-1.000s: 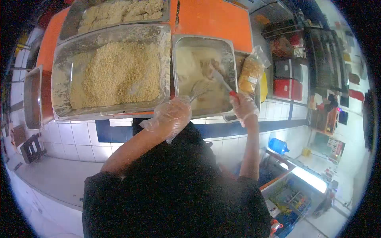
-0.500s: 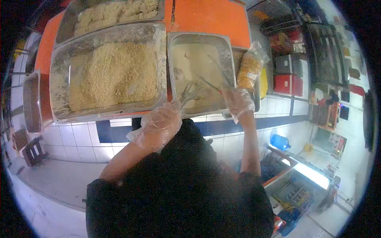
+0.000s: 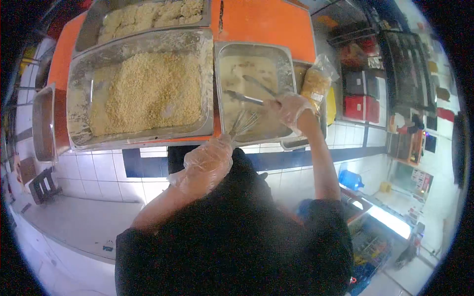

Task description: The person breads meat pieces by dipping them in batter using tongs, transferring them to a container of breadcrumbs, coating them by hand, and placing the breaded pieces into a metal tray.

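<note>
My left hand [image 3: 210,160], in a clear plastic glove, is closed round the handle of a wire whisk [image 3: 244,122]. The whisk's wires rest in the near left part of a metal pan of pale, creamy batter [image 3: 276,117]. My right hand [image 3: 292,111], also gloved, grips metal tongs [image 3: 253,99] over the same pan. Their arms are spread and point left, with nothing visible between the tips. Lumpy pieces show at the batter's far side. Left of it, a larger metal pan [image 3: 79,106] holds a mound of coarse crumbs [image 3: 153,86] with a paler patch near its front.
Behind the crumbs, another metal pan [image 3: 91,29] holds crumb-coated pieces [image 3: 153,18]. A bag of golden food [image 3: 316,85] lies right of the batter. The pans stand on an orange surface [image 3: 266,24]. A narrow metal pan [image 3: 43,123] sits far left.
My right hand has turned the tongs so their spread tips point left. The whisk stays at the batter's near left side. The view has shifted slightly.
</note>
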{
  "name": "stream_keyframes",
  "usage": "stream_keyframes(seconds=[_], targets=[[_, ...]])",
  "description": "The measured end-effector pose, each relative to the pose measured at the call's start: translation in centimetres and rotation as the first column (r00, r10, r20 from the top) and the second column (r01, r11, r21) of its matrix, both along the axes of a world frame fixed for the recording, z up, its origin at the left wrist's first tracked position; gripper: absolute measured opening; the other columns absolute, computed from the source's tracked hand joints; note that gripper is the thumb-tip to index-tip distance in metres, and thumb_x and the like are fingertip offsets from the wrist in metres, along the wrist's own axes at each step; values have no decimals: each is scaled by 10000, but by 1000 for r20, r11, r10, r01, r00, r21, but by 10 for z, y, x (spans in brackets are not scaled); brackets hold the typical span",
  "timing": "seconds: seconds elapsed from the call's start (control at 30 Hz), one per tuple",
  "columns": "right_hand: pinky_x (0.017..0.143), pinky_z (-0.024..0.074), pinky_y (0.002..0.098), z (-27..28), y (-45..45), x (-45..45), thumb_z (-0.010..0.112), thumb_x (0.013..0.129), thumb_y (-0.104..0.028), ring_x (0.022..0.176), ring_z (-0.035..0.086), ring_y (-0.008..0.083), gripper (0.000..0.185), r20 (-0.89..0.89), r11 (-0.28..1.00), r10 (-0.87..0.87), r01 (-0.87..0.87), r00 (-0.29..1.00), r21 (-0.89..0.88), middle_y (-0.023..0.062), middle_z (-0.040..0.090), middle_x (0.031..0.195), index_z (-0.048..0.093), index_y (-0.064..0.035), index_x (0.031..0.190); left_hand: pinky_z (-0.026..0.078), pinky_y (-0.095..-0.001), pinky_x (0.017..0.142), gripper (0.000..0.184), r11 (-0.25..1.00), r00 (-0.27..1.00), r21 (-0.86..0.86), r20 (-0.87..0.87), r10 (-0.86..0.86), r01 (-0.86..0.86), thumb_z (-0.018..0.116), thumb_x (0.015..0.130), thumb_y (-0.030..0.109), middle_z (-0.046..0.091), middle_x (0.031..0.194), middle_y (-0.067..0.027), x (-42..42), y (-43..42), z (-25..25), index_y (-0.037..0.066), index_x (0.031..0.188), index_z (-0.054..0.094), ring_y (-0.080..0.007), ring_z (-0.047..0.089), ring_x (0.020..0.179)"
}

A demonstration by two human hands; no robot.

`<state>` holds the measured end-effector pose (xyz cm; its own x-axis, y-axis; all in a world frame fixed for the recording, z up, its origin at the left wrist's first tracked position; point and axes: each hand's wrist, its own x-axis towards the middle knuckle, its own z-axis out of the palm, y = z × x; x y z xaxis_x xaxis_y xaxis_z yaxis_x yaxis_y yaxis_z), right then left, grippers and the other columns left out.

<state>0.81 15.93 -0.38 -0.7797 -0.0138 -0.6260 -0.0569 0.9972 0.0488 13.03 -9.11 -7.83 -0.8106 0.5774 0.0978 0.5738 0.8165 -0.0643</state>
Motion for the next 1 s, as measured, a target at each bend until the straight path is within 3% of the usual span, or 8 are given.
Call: stream_keyframes(seconds=[0.4, 0.5, 0.57, 0.67, 0.77, 0.87, 0.93, 1.0], targets=[[797, 478, 431, -11, 30, -29, 438, 863, -559, 894, 611, 367, 505, -213, 1000, 5, 1, 977, 28, 185, 643, 944, 669, -131, 996, 237, -266, 287, 204, 995, 991, -64, -109, -83, 77, 492, 785, 108, 280, 478, 60, -7, 2, -3, 177, 612, 407, -59, 322, 369], [746, 484, 429, -80, 90, -53, 468, 861, -472, 837, 621, 350, 435, -235, 904, 427, -421, 873, 76, 180, 643, 853, 647, -92, 974, 513, -464, 552, 211, 991, 719, 44, 692, 60, -125, 453, 830, 71, 618, 767, -197, -14, 2, 20, -36, 989, 538, -351, 641, 684], [695, 487, 427, -71, 87, -61, 485, 872, -371, 780, 632, 331, 346, -275, 650, 752, -743, 599, 160, 178, 639, 762, 627, -65, 949, 300, -317, 353, 98, 997, 997, -58, 66, -38, 42, 471, 811, 103, 384, 556, -8, -2, 0, -15, 115, 717, 447, -125, 404, 449], [638, 488, 398, -5, 42, -62, 494, 888, -327, 722, 627, 291, 268, 58, 980, -78, 87, 995, -179, 131, 630, 741, 596, -94, 971, 245, -278, 277, 181, 987, 986, -2, -39, -160, 160, 476, 813, 117, 337, 494, 46, -5, -2, -21, 152, 643, 425, -51, 348, 367], [621, 488, 360, -26, 56, -75, 490, 901, -300, 716, 624, 266, 224, -290, 754, 611, -653, 737, -71, 96, 646, 807, 613, -124, 968, 436, -343, 466, 93, 976, 957, 215, 272, -103, 44, 469, 818, 120, 519, 664, -83, -11, -2, 14, 38, 828, 511, -220, 544, 553], [641, 490, 367, -42, 58, -83, 488, 896, -272, 766, 633, 270, 190, 80, 952, -78, 98, 994, -292, 72, 651, 865, 611, -147, 969, 487, -369, 498, 128, 970, 867, 235, 494, -68, -58, 480, 813, 134, 576, 701, -116, -20, -6, 47, 23, 840, 537, -272, 605, 594], [671, 495, 370, -48, 63, -87, 488, 897, -307, 778, 636, 272, 239, -235, 770, 607, -635, 760, -64, 78, 663, 864, 612, -136, 1008, 495, -381, 495, 135, 979, 880, 198, 472, -56, -43, 483, 813, 138, 578, 692, -123, -21, -6, 48, 18, 842, 536, -278, 613, 593], [642, 504, 349, -52, 57, -87, 533, 882, -303, 721, 625, 225, 268, -116, 916, 278, -300, 954, -267, 73, 654, 859, 591, -95, 1042, 504, -393, 492, 142, 987, 889, 159, 455, -47, -29, 486, 812, 143, 580, 684, -129, -22, -5, 46, 13, 844, 535, -284, 622, 592]])
